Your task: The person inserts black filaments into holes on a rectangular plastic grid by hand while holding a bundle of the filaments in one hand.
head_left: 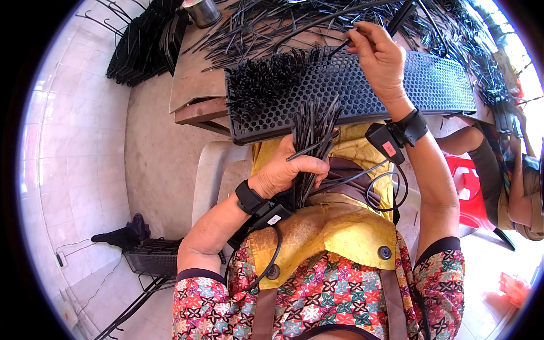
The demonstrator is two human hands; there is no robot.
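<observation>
On the near side of a long black board (405,85) full of round holes, gripping a fat bunch of black strips (313,127) with the left hand (292,170), clamping thumb and fingers tightly around it. Up by the far edge of the board, pinching one thin strip (340,47) with the right hand (377,59), pressing thumb and fingertips together on it and slanting it down to the left. Not being able to tell about its tip, in a hole or just above. Facing lots of short black pieces (266,79), all standing close together in the board's left part, and rows of round holes to the right. Looking past the board to a big messy heap of loose strips (243,37) on a brown table (195,82), near a metal cup (203,11). Wearing a yellow apron (354,235) and a bright flowery shirt (323,289). Working near another person (524,207) and a red chair (467,190), both at the right.
</observation>
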